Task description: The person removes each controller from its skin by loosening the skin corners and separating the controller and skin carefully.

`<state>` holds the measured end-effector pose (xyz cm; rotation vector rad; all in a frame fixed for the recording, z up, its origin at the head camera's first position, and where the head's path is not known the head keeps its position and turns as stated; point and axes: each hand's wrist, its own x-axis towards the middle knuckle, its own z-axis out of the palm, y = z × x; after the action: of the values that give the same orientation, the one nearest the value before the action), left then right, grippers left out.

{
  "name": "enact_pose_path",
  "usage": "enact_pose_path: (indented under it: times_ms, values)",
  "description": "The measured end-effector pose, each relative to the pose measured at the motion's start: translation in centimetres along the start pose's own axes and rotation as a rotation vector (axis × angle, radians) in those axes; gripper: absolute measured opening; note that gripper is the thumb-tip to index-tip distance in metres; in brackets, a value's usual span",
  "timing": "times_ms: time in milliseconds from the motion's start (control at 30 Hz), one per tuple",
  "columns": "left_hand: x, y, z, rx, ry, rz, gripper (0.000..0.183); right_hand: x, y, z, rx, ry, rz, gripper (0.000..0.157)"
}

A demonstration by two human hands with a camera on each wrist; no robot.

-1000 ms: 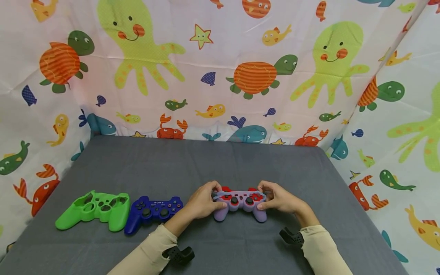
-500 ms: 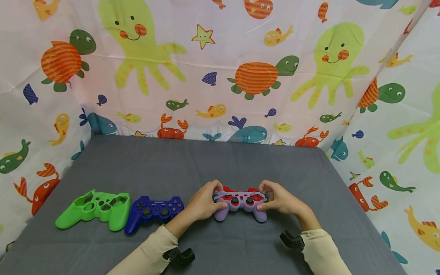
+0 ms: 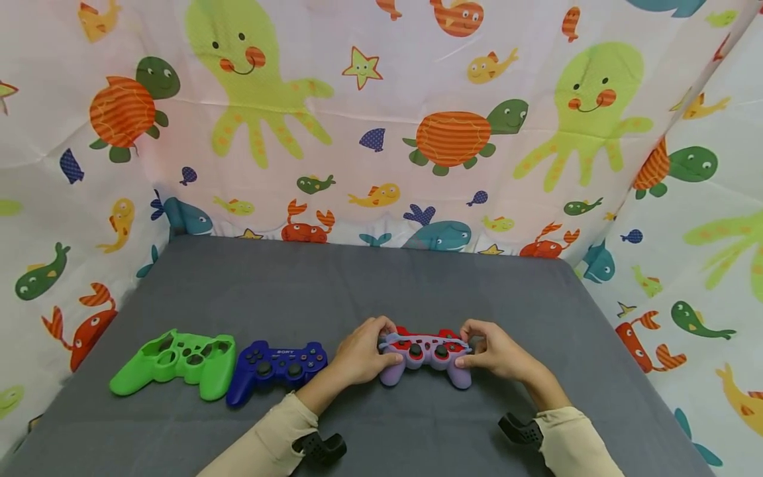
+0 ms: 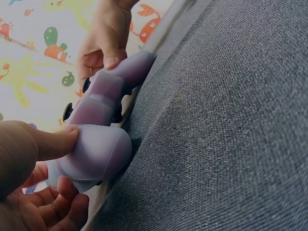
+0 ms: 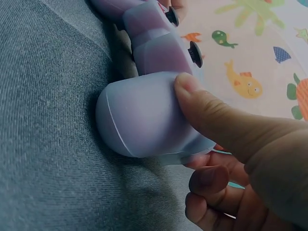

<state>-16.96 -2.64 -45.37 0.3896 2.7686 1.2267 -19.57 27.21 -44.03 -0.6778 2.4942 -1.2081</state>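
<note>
A red game controller (image 3: 448, 334) with two black thumbsticks sits partly inside a translucent lilac silicone cover (image 3: 391, 375), near the middle of the table. Red shows along its far edge, where the cover's rim stretches across the face. My left hand (image 3: 365, 354) pinches the left end, thumb on the near face and fingers behind. My right hand (image 3: 499, 352) pinches the right end likewise. Both wrist views show the cover's rounded grips (image 4: 101, 149) close to the table cloth, with a thumb (image 5: 207, 106) pressing the right one. Some fingertips are hidden behind the cover.
A blue controller (image 3: 277, 366) lies left of my left forearm. Beside it, farther left, is a green silicone cover (image 3: 179, 363) with cut-out holes. Grey cloth covers the table (image 3: 334, 285); a printed sea-animal curtain (image 3: 381, 152) hangs behind and at the sides.
The head view has turned slightly left, so everything sits a little farther right in it. Both hands keep their hold on the controller and cover, with hardly any movement.
</note>
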Motion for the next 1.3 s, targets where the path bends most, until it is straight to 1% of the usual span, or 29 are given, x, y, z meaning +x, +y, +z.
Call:
enact_pose_path:
  times_ms: [167,300,433,533,667,833,967,1000,1100,1200,1300]
  values:
    - [0.1,0.1,0.2,0.002,0.006,-0.004,0.033,0.1,0.0,-0.2,-0.029,0.013,-0.003,0.034]
    - [0.0,0.1,0.2,-0.015,-0.003,-0.009,0.032,0.3,0.0,-0.2,-0.046,0.022,-0.004,0.034]
    - [0.0,0.1,0.2,-0.045,-0.018,-0.011,0.031,0.2,0.1,-0.2,-0.035,0.023,-0.026,0.031]
    - [0.1,0.1,0.2,-0.051,-0.022,-0.021,0.032,0.2,0.1,-0.2,-0.019,0.008,-0.044,0.030]
    - [0.1,0.0,0.3,-0.039,-0.012,-0.045,0.028,0.2,0.0,-0.3,-0.007,-0.018,-0.052,0.032]
    - [-0.2,0.3,0.3,-0.015,0.013,-0.049,0.025,0.4,0.0,-0.3,0.008,-0.028,-0.038,0.034]
    - [-0.3,0.5,0.2,0.043,0.034,-0.018,0.026,0.3,0.3,-0.2,0.020,-0.029,-0.031,0.035]
    - [-0.3,0.6,0.2,0.043,0.031,-0.003,0.026,0.3,0.4,-0.1,0.023,-0.030,-0.034,0.036]
    - [-0.2,0.5,0.5,-0.011,0.000,0.046,0.024,0.2,0.5,-0.1,0.030,-0.030,-0.048,0.038]
    - [0.1,0.4,0.8,-0.118,-0.023,0.066,0.021,0.2,0.5,-0.2,0.021,-0.030,-0.061,0.040]
    - [0.5,0.4,1.2,-0.176,-0.003,0.083,0.017,0.3,0.4,-0.3,0.015,-0.047,-0.046,0.043]
